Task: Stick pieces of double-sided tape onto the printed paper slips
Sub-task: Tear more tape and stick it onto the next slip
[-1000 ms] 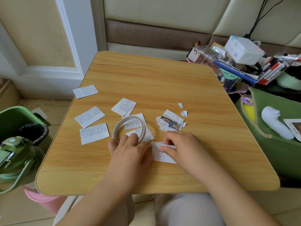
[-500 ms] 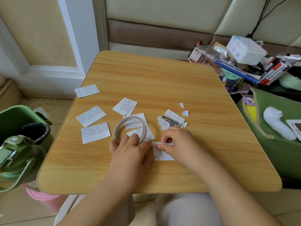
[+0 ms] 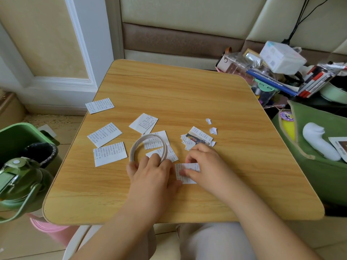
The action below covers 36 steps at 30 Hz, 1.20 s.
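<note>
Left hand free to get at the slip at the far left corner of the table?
Probably not right away: the left hand holds the tape roll. The path across the table to the far-left slip looks free, with only flat slips between.

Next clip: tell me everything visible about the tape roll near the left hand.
The tape roll is a thin, pale cream ring, nearly used up, with a wide hollow centre. It stands tilted on the wooden table, over two printed slips seen through and beside it. The left hand grips its near rim, one finger curled inside the ring.
</note>
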Each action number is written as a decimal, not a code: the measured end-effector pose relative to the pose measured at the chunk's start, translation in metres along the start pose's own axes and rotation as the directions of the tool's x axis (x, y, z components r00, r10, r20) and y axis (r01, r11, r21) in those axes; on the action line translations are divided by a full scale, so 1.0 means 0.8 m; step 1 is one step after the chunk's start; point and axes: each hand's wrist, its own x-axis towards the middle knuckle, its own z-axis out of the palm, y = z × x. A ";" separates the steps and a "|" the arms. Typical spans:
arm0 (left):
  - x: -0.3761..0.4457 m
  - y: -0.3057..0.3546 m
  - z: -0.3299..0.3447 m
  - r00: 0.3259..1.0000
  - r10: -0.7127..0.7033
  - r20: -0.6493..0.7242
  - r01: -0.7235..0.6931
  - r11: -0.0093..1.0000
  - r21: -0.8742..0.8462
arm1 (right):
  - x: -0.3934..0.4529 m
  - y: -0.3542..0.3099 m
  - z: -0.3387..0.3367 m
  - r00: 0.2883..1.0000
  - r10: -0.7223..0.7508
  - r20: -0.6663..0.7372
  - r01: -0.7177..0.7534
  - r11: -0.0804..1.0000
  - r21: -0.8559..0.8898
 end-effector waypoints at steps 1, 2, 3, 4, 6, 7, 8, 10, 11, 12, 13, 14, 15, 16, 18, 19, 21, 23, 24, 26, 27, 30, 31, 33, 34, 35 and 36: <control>0.001 0.000 0.000 1.000 -0.012 0.004 0.012 1.000 0.008 | -0.002 -0.001 -0.001 1.000 0.007 0.015 -0.007 1.000 -0.011; 0.002 0.001 0.000 1.000 -0.027 0.007 0.027 1.000 0.015 | -0.003 -0.002 -0.004 0.999 0.014 0.036 -0.013 1.000 -0.023; 0.002 0.002 -0.002 0.999 -0.046 0.006 0.046 0.999 0.025 | -0.004 -0.003 -0.006 0.998 0.020 0.060 -0.018 0.999 -0.033; 0.003 0.004 -0.005 0.998 -0.064 0.017 0.063 0.997 0.040 | -0.005 -0.004 -0.009 0.996 0.027 0.084 -0.024 0.999 -0.036; 0.004 0.005 -0.009 0.994 -0.094 0.055 0.091 0.994 0.056 | -0.007 -0.004 -0.012 0.993 0.034 0.116 -0.034 0.999 -0.006; 0.004 0.006 -0.009 0.993 -0.102 0.066 0.099 0.994 0.055 | -0.008 -0.003 -0.012 0.992 0.038 0.122 -0.041 0.999 0.024; 0.004 0.006 -0.010 0.991 -0.108 0.078 0.104 0.993 0.052 | -0.010 -0.002 -0.013 0.991 0.045 0.124 -0.053 0.997 0.062; 0.003 0.008 -0.012 0.989 -0.116 0.094 0.112 0.993 0.047 | -0.013 -0.001 -0.016 0.990 0.063 0.124 -0.081 0.986 0.147; 0.003 0.008 -0.013 0.988 -0.120 0.098 0.116 0.992 0.047 | -0.016 -0.001 -0.018 0.990 0.068 0.124 -0.091 0.977 0.194; 0.003 0.008 -0.013 0.987 -0.121 0.104 0.117 0.992 0.047 | -0.019 0.000 -0.020 0.991 0.070 0.117 -0.098 0.965 0.245; 0.003 0.008 -0.014 0.987 -0.120 0.105 0.116 0.992 0.043 | -0.023 0.001 -0.020 0.991 0.084 0.102 -0.111 0.947 0.300; 0.003 0.008 -0.015 0.987 -0.120 0.103 0.116 0.992 0.045 | -0.027 0.003 -0.020 0.991 0.108 0.076 -0.128 0.923 0.363; 0.003 0.009 -0.016 0.987 -0.120 0.103 0.116 0.992 0.047 | -0.031 0.005 -0.020 0.989 0.140 0.048 -0.147 0.891 0.430; 0.003 0.009 -0.016 0.987 -0.122 0.103 0.118 0.992 0.043 | -0.034 0.007 -0.017 0.984 0.177 0.024 -0.165 0.855 0.492; 0.002 0.010 -0.018 0.986 -0.130 0.102 0.127 0.991 0.042 | -0.037 0.009 -0.008 0.967 0.255 -0.017 -0.203 0.805 0.557; 0.002 0.011 -0.020 0.986 -0.133 0.104 0.130 0.991 0.040 | -0.038 0.010 -0.003 0.957 0.286 -0.039 -0.215 0.797 0.565; 0.000 0.011 -0.024 0.987 -0.130 0.098 0.129 0.992 0.016 | -0.040 0.005 0.003 0.943 0.320 -0.088 -0.213 0.789 0.577; -0.003 0.012 -0.033 0.988 -0.149 0.051 0.154 0.982 -0.109 | -0.045 -0.001 -0.001 0.936 0.321 -0.146 -0.165 0.763 0.625; -0.004 0.013 -0.041 0.985 -0.171 0.011 0.169 0.962 -0.213 | -0.049 -0.005 -0.006 0.932 0.320 -0.173 -0.132 0.741 0.659; -0.007 0.016 -0.061 0.979 -0.196 -0.055 0.154 0.891 -0.426 | -0.056 -0.013 -0.019 0.925 0.313 -0.215 -0.069 0.696 0.715; -0.008 0.020 -0.072 0.979 -0.194 -0.057 0.138 0.849 -0.510 | -0.060 -0.019 -0.026 0.926 0.301 -0.229 -0.036 0.673 0.738; -0.006 0.030 -0.094 0.979 -0.198 0.044 0.163 0.635 -0.755 | -0.070 -0.037 -0.044 0.932 0.247 -0.264 0.066 0.601 0.796; -0.005 0.033 -0.097 0.977 -0.191 0.092 0.182 0.533 -0.827 | -0.073 -0.042 -0.049 0.932 0.237 -0.276 0.090 0.583 0.807; -0.004 0.036 -0.101 0.975 -0.162 0.153 0.202 0.353 -0.913 | -0.077 -0.050 -0.057 0.927 0.228 -0.299 0.129 0.555 0.822; -0.004 0.039 -0.102 0.973 -0.158 0.168 0.208 0.287 -0.935 | -0.079 -0.052 -0.060 0.925 0.220 -0.309 0.147 0.545 0.826; -0.005 0.040 -0.104 0.971 -0.164 0.173 0.209 0.234 -0.950 | -0.081 -0.055 -0.063 0.923 0.213 -0.320 0.162 0.538 0.827; -0.006 0.042 -0.106 0.970 -0.171 0.174 0.206 0.193 -0.959 | -0.083 -0.057 -0.065 0.919 0.209 -0.335 0.180 0.533 0.827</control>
